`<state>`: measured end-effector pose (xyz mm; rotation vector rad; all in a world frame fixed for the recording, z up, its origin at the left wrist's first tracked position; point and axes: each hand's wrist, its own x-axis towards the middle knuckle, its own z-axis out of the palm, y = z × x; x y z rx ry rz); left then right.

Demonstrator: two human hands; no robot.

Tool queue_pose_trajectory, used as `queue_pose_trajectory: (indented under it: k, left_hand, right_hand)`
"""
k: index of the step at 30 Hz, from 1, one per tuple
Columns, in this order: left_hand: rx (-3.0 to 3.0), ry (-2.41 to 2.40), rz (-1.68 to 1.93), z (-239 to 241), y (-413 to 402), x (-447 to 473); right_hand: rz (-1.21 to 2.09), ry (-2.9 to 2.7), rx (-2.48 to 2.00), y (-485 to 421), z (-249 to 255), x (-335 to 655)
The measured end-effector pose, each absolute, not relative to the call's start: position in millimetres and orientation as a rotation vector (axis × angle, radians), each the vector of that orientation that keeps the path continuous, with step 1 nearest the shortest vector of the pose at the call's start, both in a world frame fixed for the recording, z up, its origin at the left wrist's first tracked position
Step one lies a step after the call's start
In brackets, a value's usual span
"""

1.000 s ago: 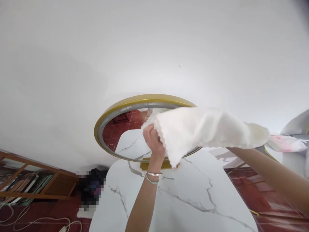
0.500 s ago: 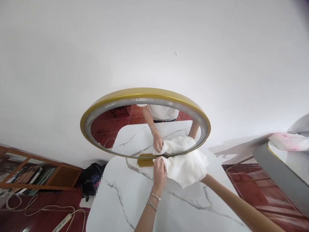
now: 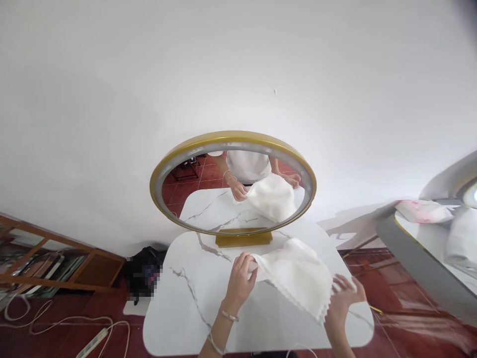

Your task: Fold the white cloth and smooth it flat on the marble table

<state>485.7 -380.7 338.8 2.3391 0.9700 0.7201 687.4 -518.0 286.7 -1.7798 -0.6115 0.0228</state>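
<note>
A white cloth (image 3: 298, 276) with a scalloped edge is stretched between my two hands just above a white marble table (image 3: 194, 303). My left hand (image 3: 240, 278), with bracelets on the wrist, pinches the cloth's left corner. My right hand (image 3: 345, 296) grips its right edge from underneath, fingers curled round it. Behind the cloth stands a round gold-framed mirror (image 3: 164, 164) on a gold base (image 3: 242, 239). The mirror reflects my hands, the cloth and my white shirt.
A white wall fills the background. A wooden rack (image 3: 55, 266) with papers stands at the left, with a dark blurred object (image 3: 143, 273) beside it. White cables and a power strip (image 3: 91, 343) lie on the red tiled floor. A second mirror edge (image 3: 421, 263) shows at right.
The cloth came down from in front of the mirror to just above the tabletop. Both hands lowered and drew back toward me, spreading the cloth out. The mirror face is now uncovered.
</note>
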Motion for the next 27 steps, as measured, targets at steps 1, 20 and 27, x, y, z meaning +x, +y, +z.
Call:
queue_pose_trajectory:
  k: [1,20,27]
  left_hand:
    - [2.342,0.937,0.709,346.5,-383.6,483.9]
    - [2.461,0.49,0.365,470.4,-390.9,475.0]
    - [2.665,0.932,0.59,338.6,-372.9,563.2]
  right_hand:
    - [-0.052,-0.605,-1.814,-522.4,291.3,691.7]
    - [0.392,-0.945,-1.713,-603.0,382.1,735.7]
    - [0.075,-0.715,-2.119,-541.8,268.9,795.3]
